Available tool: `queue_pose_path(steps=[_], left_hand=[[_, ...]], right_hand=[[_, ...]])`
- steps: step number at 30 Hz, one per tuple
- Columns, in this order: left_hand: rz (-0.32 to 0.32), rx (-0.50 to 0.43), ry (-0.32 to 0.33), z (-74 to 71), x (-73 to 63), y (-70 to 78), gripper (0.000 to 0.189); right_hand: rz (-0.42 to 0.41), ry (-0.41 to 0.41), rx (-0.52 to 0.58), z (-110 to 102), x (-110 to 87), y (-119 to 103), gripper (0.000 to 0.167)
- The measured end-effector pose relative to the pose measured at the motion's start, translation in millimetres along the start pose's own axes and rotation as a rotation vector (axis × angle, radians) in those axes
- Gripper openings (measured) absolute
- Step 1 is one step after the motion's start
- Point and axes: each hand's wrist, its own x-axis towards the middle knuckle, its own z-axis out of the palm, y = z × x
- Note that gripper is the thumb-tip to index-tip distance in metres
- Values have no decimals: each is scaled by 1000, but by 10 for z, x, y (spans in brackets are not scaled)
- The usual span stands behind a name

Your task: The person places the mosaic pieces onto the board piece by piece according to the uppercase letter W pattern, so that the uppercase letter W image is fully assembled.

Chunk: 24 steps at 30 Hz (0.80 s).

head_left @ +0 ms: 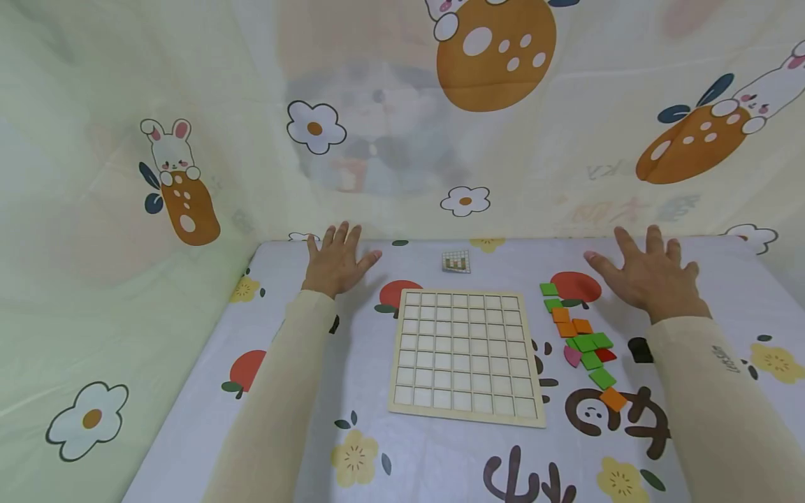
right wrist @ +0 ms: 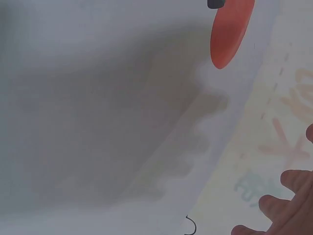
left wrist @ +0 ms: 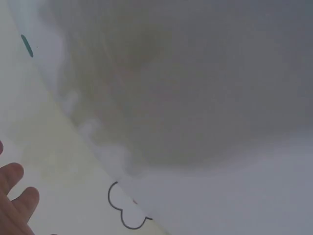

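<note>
My left hand [head_left: 336,264] is spread, palm down, over the far left of the table, and holds nothing. Over the far right, my right hand [head_left: 650,276] has its fingers splayed too, with nothing in it. Between them lies a pale wooden grid board [head_left: 467,356] with bare square cells. To its right is a loose trail of small flat pieces: green squares [head_left: 585,343], orange squares [head_left: 567,328], a pink quarter-round piece [head_left: 572,356] and a red piece [head_left: 606,355]. Behind the board sits a small card with a grid pattern [head_left: 455,262].
A white cloth [head_left: 371,391] printed with fruit and flowers covers the table. Pale curtain-like sheets with rabbit prints rise at the back [head_left: 390,175] and on the left [head_left: 94,279], close beyond my fingertips.
</note>
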Motion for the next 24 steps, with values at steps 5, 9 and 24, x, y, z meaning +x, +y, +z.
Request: queue_pose_path(steps=[5,9,24], left_hand=[[3,-14,-10,2,-13,-1,87],[8,-22,-11,9,-14,-13,87],[44,-212,-48,-55,-71,110,76]], right_hand=[[5,-17,10,1,0,-15,109],[16,-41,8,7,6,-30,111],[-36,-192,167,60,44,-215,97]])
